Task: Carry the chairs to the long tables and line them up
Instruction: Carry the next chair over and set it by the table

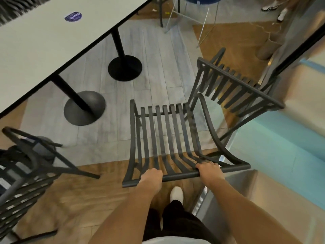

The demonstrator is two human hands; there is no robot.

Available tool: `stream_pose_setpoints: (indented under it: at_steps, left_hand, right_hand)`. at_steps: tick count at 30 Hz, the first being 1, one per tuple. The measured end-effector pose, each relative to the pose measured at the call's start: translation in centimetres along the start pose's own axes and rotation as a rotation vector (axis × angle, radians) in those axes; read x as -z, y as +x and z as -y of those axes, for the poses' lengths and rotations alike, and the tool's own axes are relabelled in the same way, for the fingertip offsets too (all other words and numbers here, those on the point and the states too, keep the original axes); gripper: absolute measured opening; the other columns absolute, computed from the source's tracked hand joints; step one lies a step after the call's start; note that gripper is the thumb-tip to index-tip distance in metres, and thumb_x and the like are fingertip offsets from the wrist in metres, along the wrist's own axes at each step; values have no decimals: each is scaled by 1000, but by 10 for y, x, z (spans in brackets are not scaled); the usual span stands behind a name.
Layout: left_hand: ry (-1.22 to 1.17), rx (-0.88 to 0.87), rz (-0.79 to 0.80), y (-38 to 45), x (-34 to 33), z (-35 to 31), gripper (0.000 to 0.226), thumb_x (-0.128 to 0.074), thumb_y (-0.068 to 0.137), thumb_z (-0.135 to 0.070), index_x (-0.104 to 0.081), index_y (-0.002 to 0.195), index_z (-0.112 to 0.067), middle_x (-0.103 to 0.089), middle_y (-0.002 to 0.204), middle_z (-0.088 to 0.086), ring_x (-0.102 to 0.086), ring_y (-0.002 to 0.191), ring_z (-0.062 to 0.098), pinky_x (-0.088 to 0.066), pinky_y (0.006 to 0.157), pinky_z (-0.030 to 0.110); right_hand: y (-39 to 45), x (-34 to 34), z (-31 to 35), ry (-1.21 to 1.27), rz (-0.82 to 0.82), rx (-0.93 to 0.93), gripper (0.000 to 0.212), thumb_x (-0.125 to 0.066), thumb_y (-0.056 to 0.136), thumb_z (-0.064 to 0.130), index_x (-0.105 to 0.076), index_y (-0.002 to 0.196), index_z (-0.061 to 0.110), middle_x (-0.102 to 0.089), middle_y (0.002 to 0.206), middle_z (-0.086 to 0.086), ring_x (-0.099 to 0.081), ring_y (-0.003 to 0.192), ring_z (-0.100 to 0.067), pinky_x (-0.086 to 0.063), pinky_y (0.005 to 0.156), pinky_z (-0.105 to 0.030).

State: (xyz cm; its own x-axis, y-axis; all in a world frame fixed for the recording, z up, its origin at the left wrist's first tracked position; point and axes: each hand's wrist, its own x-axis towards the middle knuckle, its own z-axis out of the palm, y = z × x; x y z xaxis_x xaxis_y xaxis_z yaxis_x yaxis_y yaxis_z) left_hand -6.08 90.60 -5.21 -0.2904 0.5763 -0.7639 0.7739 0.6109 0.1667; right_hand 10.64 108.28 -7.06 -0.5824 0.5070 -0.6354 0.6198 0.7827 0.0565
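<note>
A dark slatted metal chair [168, 134] is in front of me at the centre of the view, its back toward me. My left hand [152, 176] grips the top rail of its back on the left, and my right hand [210, 171] grips the same rail on the right. A long pale table [52, 37] with a dark edge runs across the upper left on black pedestal legs. A second slatted chair [235, 88] stands just beyond the held one, to the right. A third chair [26, 166] with things on its seat is at the left edge.
Two round black table bases [124, 67] [84, 108] sit on the grey floor under the table. A steel and teal counter [274, 148] runs along the right. A white wire frame [188, 16] and someone's white shoes [274, 7] are at the top.
</note>
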Motion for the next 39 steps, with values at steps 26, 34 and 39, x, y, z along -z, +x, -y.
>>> stream_pose_setpoints:
  at_steps: [26,34,39]
  left_hand:
    - [-308,287,-90,-30,2,199,33,-50,100,-2,-61,130,-8,-62,124,12,-61,115,35,-52,97,46]
    - [-414,433,-101,-12,37,232,35,-48,101,-2,-59,133,-9,-60,130,13,-58,121,35,-49,103,49]
    - [-454,520,-80,6,67,245,36,-45,104,-5,-55,139,-10,-58,135,13,-55,127,36,-45,104,48]
  right_hand:
    - [86,93,213,-204,-28,289,44,-44,102,10,-59,136,34,-60,132,-1,-52,129,-28,-36,110,-46]
    - [147,145,255,-315,-19,393,53,-43,98,3,-58,136,36,-58,132,-3,-51,129,-30,-34,108,-45]
    - [185,180,275,-452,-10,485,51,-47,99,4,-53,142,31,-55,136,-6,-49,132,-32,-35,109,-47]
